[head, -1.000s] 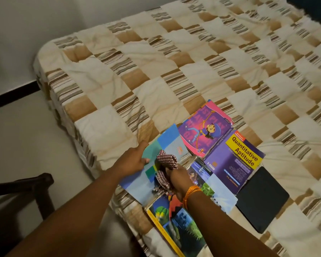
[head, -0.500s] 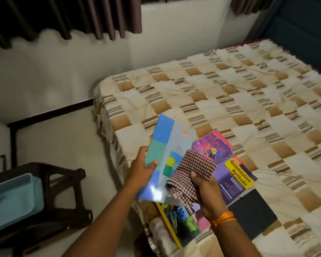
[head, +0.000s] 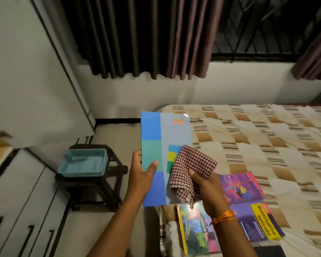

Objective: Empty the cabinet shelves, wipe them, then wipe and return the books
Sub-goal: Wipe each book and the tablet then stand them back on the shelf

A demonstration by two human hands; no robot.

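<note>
A blue tray [head: 82, 162] sits on a dark stool [head: 100, 184] by the bed. The left hand [head: 142, 176] grips the notebook [head: 164, 156] by its edge, holding it upright for wiping. The right hand [head: 205, 184] clutches the checked cloth [head: 192, 169] against the cover. More books [head: 243, 188] wait on the bed [head: 267, 138], probably still unwiped.

Open bedspread stretches across the far and right parts of the bed [head: 267, 145], leaving room there. Along its near edge 3 books lie close together: a green-covered book [head: 195, 232], a purple cartoon book [head: 239, 186] and a Quantitative Aptitude book [head: 258, 225]. Left of the bed, bare floor [head: 119, 134] runs to the wall, narrowed by a dark stool [head: 107, 191] carrying a blue tray [head: 82, 164], with white cabinet doors [head: 26, 201] beyond.
</note>
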